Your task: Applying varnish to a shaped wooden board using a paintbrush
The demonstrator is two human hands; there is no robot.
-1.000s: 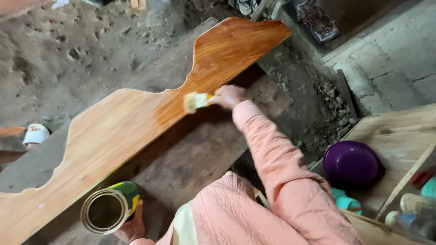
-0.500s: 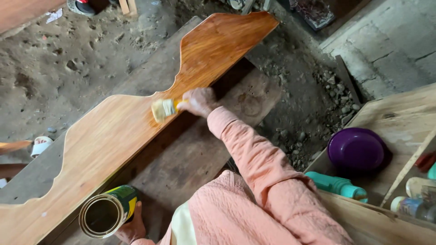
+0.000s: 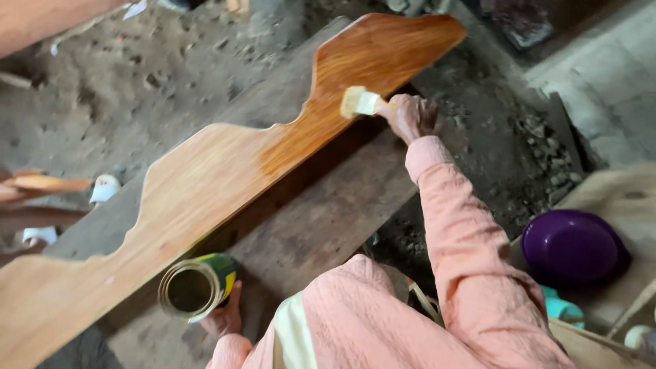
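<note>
A long scalloped board (image 3: 225,178) runs from lower left to upper right over a grey plank (image 3: 321,225). The right hand (image 3: 410,116), closed around a brush (image 3: 361,102), works the darker far end; the left hand (image 3: 222,318) grips an open can (image 3: 197,285) just below the board.

Open dirt floor (image 3: 137,89) far left, free to pass. Long scalloped board (image 3: 225,178) bars diagonal, near-left to far-right. Bare plank (image 3: 321,219) beneath, clear. Purple bowl (image 3: 570,246) w/ clutter blocks near right.
</note>
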